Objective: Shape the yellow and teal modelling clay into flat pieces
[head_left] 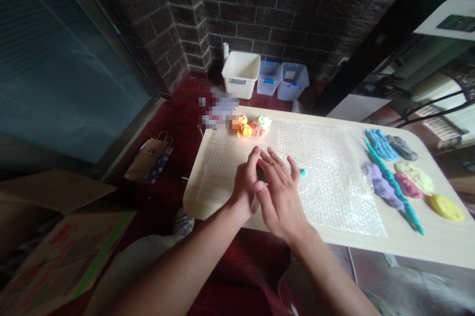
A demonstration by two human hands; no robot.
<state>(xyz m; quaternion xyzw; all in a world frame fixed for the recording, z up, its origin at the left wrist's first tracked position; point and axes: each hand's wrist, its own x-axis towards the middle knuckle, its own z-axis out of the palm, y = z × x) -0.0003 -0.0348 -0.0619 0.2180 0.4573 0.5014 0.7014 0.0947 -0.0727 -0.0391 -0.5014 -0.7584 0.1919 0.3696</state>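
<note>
My left hand (pixel 245 184) and my right hand (pixel 279 192) meet above the near part of the bubble wrap (pixel 326 157). The right lies across the left, its fingers stretched out and apart. One straight digit of the left shows; its other fingers are hidden behind the right hand. Whether anything sits between the palms cannot be seen. Just beyond my right little finger is a small teal piece of modelling clay (pixel 303 173). Orange clay lumps (pixel 244 128), a pinkish lump (pixel 257 130) and a pale green-white lump (pixel 263 121) lie at the far left.
A long teal clay roll (pixel 395 187) lies at the table's right among blue (pixel 381 144), grey (pixel 402 147), purple (pixel 382 184), pink (pixel 408 185), cream (pixel 414 176) and yellow (pixel 446 207) clay. Plastic bins (pixel 241 78) stand behind the table (pixel 441 241); a paper bag (pixel 148 157) and cardboard box (pixel 70 246) are left.
</note>
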